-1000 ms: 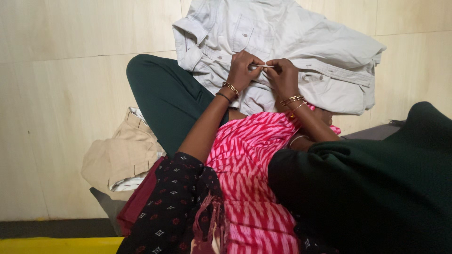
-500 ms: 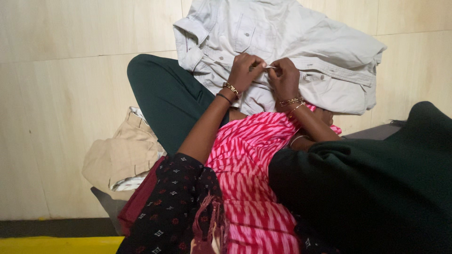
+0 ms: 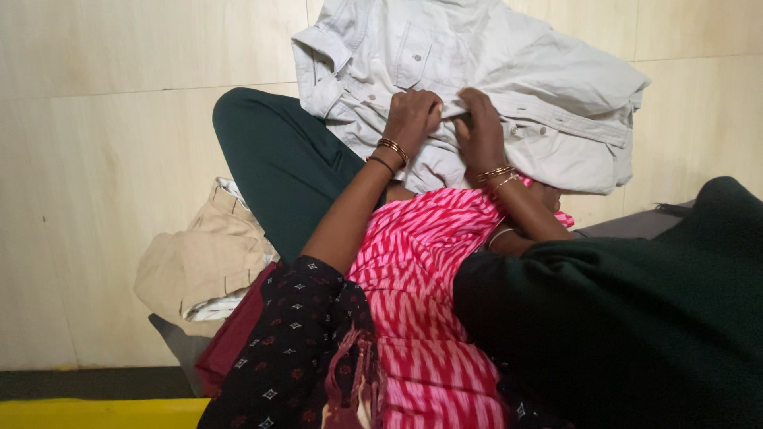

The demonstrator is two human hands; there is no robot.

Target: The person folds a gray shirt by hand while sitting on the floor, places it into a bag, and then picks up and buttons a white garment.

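Lap: my pink striped cloth (image 3: 421, 270) lies across me, nearest of all, with a dark green cloth (image 3: 636, 318) bunched at my right.
Beside my leg: a folded beige garment (image 3: 207, 262) rests on the pale floor (image 3: 103, 143), to my left.
Arms: both forearms reach forward and up from my lap, wrists with bangles, hands side by side.
Left hand (image 3: 411, 119): curled over, knuckles up, its fingers (image 3: 425, 102) pressed together, pinching a fold of the white jacket (image 3: 509, 87).
Right hand (image 3: 480, 127): bent down onto the same fold just beside the left, its fingers (image 3: 475, 99) closed on the cloth; I think they grip the button band, though the fingertips are hidden.
White jacket: heaped over my knee, farthest out, spread onto the floor.
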